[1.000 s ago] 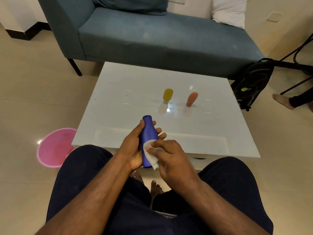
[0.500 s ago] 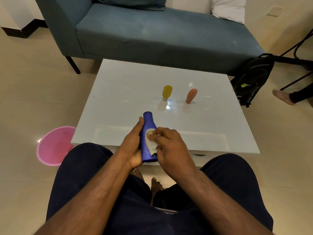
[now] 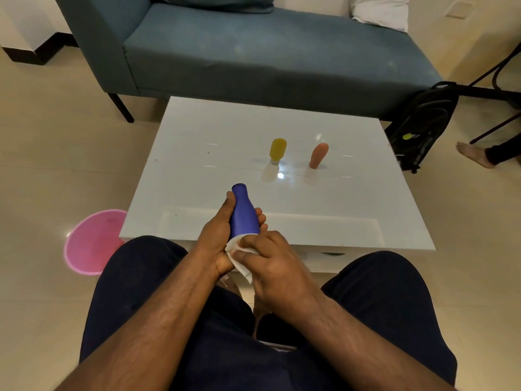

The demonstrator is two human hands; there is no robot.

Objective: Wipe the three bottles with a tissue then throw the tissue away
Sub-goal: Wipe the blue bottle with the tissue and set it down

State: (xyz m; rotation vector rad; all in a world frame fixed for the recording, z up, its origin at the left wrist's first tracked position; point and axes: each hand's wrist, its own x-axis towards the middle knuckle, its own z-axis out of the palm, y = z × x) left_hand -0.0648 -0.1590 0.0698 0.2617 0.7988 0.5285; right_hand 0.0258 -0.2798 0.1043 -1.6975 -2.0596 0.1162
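Fingers of the left hand curl around the blue bottle, thumb along its neck, holding it tilted just above the near edge of the table, probably so its whole side can be reached. The right hand pinches a folded white tissue against the bottle's lower end, fingers bent over the paper, which looks thin, soft and creased. The bottle is smooth and matte, with a narrow neck widening to a rounded body. Farther in on the table, a yellow bottle and an orange bottle stand upright, apart from each other, likely awaiting their wipe. Both are small and rounded. The glossy white tabletop mirrors them. Left of the table, on the floor, sits a round pink bin, probably for the tissue.
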